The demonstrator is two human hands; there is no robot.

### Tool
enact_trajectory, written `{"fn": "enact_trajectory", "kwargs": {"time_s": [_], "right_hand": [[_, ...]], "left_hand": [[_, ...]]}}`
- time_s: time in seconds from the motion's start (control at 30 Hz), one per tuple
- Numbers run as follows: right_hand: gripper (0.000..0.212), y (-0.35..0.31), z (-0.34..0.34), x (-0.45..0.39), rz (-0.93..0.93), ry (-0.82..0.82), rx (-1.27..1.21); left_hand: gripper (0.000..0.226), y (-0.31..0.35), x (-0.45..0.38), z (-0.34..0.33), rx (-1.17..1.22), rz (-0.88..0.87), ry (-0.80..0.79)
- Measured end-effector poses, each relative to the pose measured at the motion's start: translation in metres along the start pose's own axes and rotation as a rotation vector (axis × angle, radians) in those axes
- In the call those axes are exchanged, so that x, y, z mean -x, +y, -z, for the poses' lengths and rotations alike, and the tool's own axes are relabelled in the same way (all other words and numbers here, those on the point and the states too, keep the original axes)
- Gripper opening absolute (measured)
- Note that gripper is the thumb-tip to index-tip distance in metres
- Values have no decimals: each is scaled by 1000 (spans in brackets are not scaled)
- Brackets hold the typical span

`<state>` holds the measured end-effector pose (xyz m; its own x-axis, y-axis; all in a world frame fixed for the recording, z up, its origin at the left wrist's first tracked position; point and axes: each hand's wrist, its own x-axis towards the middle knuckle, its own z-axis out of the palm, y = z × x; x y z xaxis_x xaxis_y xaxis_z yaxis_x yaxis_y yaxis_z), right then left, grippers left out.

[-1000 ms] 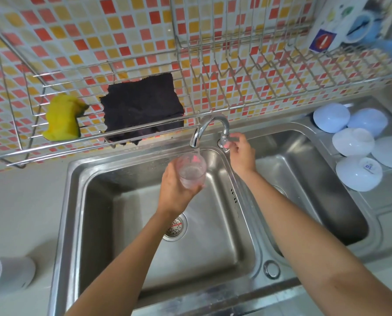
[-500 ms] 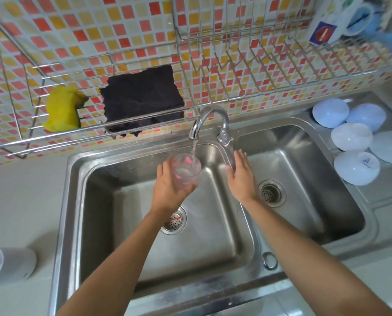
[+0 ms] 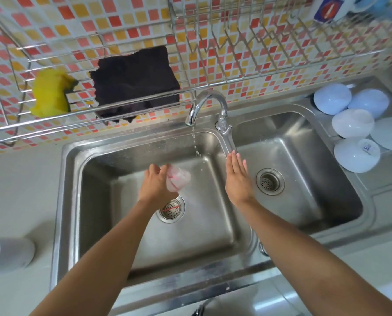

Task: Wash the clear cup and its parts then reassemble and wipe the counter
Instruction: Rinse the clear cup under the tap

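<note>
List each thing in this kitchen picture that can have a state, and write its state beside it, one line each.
Chrome tap: only dripping.
Small clear plastic cup: tilted over the left basin, gripped by the left hand.
Right hand: flat, empty.
Left steel basin: wet, drain strainer in place.
White round bowls: upside down.
Yellow sponge: on the wire rack.
Dark cloth: draped over that rack.

The clear cup (image 3: 178,180), pink-marked, is tilted on its side above the left sink basin (image 3: 104,201).
</note>
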<state>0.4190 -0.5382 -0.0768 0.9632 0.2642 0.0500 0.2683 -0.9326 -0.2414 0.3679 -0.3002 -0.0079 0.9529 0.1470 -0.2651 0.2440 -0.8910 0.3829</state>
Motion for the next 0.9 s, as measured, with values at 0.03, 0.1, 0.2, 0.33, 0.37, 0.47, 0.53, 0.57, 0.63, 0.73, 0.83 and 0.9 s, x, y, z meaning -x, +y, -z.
{"fn": "enact_trajectory", "kwargs": {"time_s": [0.03,0.1,0.2,0.33,0.37,0.47,0.53,0.57,0.63,0.73,0.83,0.9], "right_hand": [[71,0,0,0,0,-2,5],[71,0,0,0,-7,-12,5],[71,0,1,0,-7,-7,-11],[71,-1,-1,0,-13,11,-3],[71,-1,-1,1,-11,8,9],[72,-1,0,2,-1,-4,31],[72,-1,1,3,-3,-8,40],[72,-1,1,3,-2,-12,45],[73,-1,1,3,-1,-24,50],[72,0,1,2,2,-18,44],[70,2,-2,0,14,-26,38],[70,2,0,-2,14,-56,35]], "left_hand": [[83,-3,0,0,-30,-1,-19],[84,-8,1,-2,-84,-3,-45],[86,-13,1,-1,-187,-13,-70],[86,-15,0,3,-404,-52,-60],[86,-15,-1,5,-450,-62,-55],[80,-16,-2,9,-604,-116,-25],[76,-15,-1,13,-694,-149,2],[72,-15,0,14,-733,-166,14],[65,-14,2,16,-798,-204,33],[62,-16,6,17,-840,-232,55],[61,-20,12,16,-838,-234,69],[64,-24,19,18,-826,-228,93]]}}
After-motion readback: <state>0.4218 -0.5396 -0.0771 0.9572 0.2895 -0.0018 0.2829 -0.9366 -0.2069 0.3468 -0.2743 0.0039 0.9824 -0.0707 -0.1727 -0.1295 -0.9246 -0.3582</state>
